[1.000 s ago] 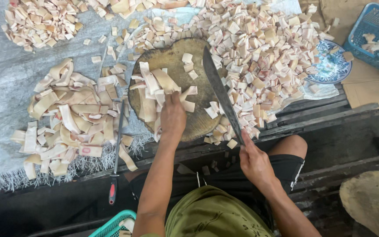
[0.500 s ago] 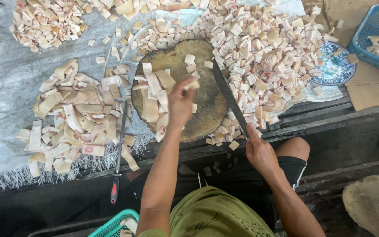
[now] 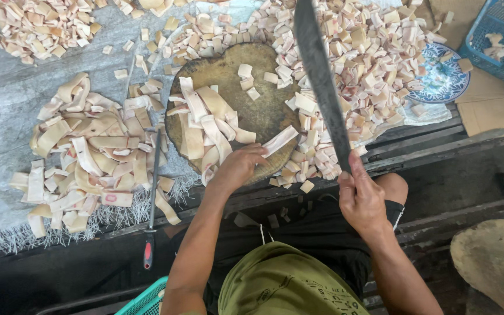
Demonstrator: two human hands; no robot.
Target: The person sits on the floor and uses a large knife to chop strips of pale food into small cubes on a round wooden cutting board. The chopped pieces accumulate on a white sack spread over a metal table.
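Observation:
My right hand (image 3: 360, 197) grips the handle of a long dark cleaver (image 3: 321, 79), its blade raised and pointing away over the pile of cut pieces. My left hand (image 3: 239, 165) rests on the near edge of a round wooden chopping block (image 3: 263, 108) and pinches one pale strip (image 3: 280, 140) that lies across the block's right side. More long pale strips with pinkish edges (image 3: 202, 125) lie on the left half of the block, and a few small cut squares (image 3: 253, 81) sit near its far side.
A heap of uncut strips (image 3: 88, 154) lies left of the block on a grey plastic sheet (image 3: 7, 99). Small cut cubes (image 3: 363, 64) are piled to the right and at the far left. A thin sharpening rod with a red handle (image 3: 150, 204), a patterned plate (image 3: 441, 79) and a blue basket (image 3: 503, 35) are nearby.
The cleaver has swung up from lying low beside the block to a raised position. My left hand drew back from the block's middle to its near edge, holding one strip.

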